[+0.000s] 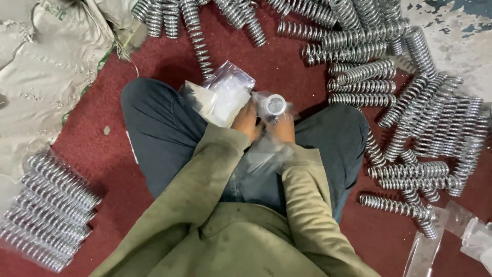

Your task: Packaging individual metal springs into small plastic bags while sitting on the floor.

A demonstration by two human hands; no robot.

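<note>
Across the dark red floor (287, 66), loose chrome springs (410, 118) are lying in heaps, with bagged springs (48, 205) stacked at the left beside a grey sack (46, 66). Over the lap, the left hand (246, 122) and right hand (282, 128) are gripping a spring (275, 105) sleeved in a clear plastic bag (264, 154); spare bags (223, 95) are resting on the left knee.

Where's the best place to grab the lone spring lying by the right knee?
Probably around the middle of the spring, coming from above, fingers closing across its width. It lies flat on the red floor, long and round, so a mid-length grip should keep it level; its right end sits against another spring.
</note>
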